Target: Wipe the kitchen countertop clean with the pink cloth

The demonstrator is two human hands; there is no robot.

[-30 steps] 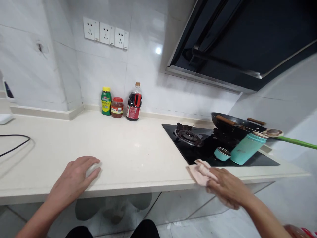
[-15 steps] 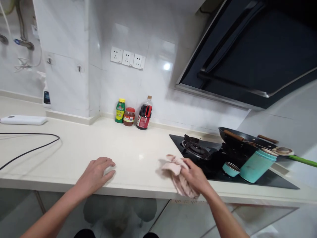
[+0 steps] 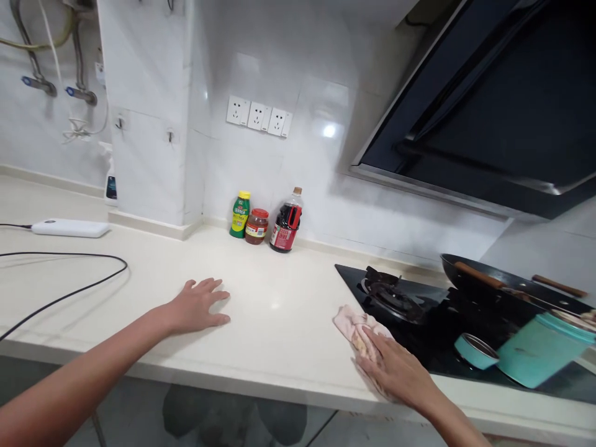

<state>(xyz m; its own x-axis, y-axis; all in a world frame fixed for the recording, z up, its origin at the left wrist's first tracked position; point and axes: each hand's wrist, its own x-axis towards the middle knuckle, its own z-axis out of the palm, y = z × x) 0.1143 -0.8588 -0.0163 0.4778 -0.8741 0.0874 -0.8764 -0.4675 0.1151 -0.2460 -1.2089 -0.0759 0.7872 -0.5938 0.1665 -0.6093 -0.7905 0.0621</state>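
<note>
Obscuring cloth (image 3: 347, 320) partly, right hand (image 3: 398, 371), range hood (image 3: 498, 118) cropped

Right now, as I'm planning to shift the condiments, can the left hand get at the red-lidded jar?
Probably yes, with a forward reach: the left hand looks free, and nothing stands between it and the red-lidded jar, though the green bottle and dark sauce bottle flank the jar closely.

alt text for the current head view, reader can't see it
A person's right hand holds a pinkish cloth on a pale countertop by the left edge of a black stove, while the left hand is spread open. A green bottle, a red-lidded jar and a dark bottle stand by the back wall; a wok and turquoise container sit on the stove.
</note>
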